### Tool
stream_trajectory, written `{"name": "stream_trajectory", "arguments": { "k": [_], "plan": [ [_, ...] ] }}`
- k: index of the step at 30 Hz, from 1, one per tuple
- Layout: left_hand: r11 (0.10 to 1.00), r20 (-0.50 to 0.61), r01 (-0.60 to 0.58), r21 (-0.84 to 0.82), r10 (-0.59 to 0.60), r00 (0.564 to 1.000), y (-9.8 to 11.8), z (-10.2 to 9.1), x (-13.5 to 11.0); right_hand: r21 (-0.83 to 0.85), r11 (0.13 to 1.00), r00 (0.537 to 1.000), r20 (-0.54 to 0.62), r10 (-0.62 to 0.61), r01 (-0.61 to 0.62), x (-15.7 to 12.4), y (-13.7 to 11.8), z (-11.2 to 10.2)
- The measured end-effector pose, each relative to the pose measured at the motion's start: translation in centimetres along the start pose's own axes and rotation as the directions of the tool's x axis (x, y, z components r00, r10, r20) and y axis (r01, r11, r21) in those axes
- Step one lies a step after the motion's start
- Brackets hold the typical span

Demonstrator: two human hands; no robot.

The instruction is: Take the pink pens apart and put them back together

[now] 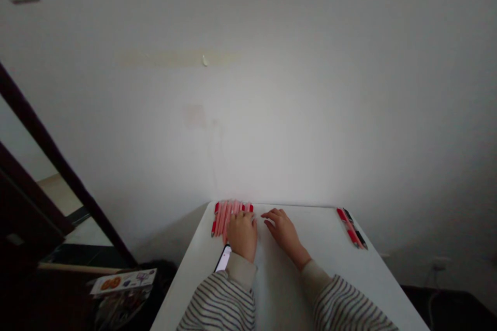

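Observation:
A row of several red and pink pens [224,215] lies side by side near the far left edge of a white table [318,258]. My left hand [243,232] rests palm down on the right part of that row, its fingers curled over the pens. My right hand [282,228] lies on the bare tabletop just to the right of the row, fingers loosely bent and pointing toward the pens, with nothing in it. Both arms wear striped sleeves with beige cuffs.
A few red and black pens [352,228] lie together at the table's far right corner. A phone [223,258] with a lit screen lies under my left wrist. A white wall rises behind the table. A printed package [124,280] sits on the floor at left beside a dark door frame.

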State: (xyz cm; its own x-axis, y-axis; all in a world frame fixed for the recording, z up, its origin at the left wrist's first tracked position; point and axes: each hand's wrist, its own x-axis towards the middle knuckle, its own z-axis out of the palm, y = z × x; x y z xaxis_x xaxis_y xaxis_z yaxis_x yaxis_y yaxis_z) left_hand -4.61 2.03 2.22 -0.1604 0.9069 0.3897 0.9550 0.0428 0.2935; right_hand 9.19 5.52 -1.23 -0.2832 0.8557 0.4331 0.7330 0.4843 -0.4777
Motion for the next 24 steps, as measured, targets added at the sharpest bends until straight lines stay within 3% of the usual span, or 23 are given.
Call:
{"name": "stream_trajectory", "arguments": {
  "k": [5,11,24],
  "plan": [
    [0.995,-0.032,0.045,0.086,-0.042,0.999,-1.5,-1.1,-1.0,-0.012,0.997,0.995,0.053,-0.082,0.082,1.5,-1.4,1.3],
    [0.993,-0.043,0.096,0.07,-0.094,0.995,-2.5,-0.5,-1.8,0.009,0.99,0.987,0.076,-0.144,0.143,2.8,-2.0,3.0],
    [0.995,-0.041,0.097,0.032,-0.095,0.995,-2.6,-0.1,-2.2,0.057,0.99,0.987,0.088,-0.134,0.129,3.3,-1.8,3.8]
  ]
}}
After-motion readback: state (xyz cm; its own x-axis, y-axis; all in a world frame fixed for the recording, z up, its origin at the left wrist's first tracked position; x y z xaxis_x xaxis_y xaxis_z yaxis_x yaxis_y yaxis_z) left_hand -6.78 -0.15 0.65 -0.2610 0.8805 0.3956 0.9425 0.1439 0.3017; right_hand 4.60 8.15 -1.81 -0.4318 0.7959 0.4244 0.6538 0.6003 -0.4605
